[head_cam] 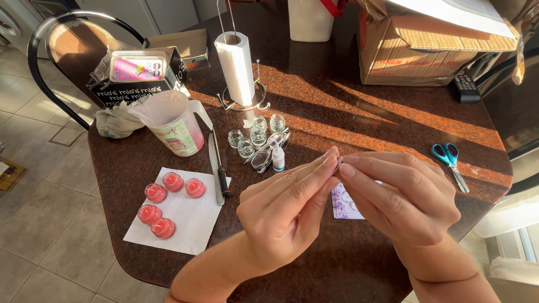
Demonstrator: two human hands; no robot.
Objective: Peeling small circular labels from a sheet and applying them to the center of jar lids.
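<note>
My left hand (pixel 286 210) and my right hand (pixel 407 196) meet above the dark stone table (pixel 337 112), fingertips pinched together on a small thin piece (pixel 339 163), mostly hidden by the fingers. Under my hands lies a patterned purple-and-white sheet (pixel 343 205). Several small jars filled with pink wax (pixel 163 205) sit on a white paper towel (pixel 191 224) to the left. Several empty little glass jars (pixel 252 137) stand near a small dropper bottle (pixel 278 158).
A plastic jug with pink residue (pixel 174 123), a knife (pixel 215 168), a paper towel roll on a wire stand (pixel 237 67), blue scissors (pixel 451 160), a remote (pixel 465 87), a cardboard box (pixel 432 47) and a black box with a pink pack (pixel 137 73) crowd the table. A chair (pixel 67 45) stands far left.
</note>
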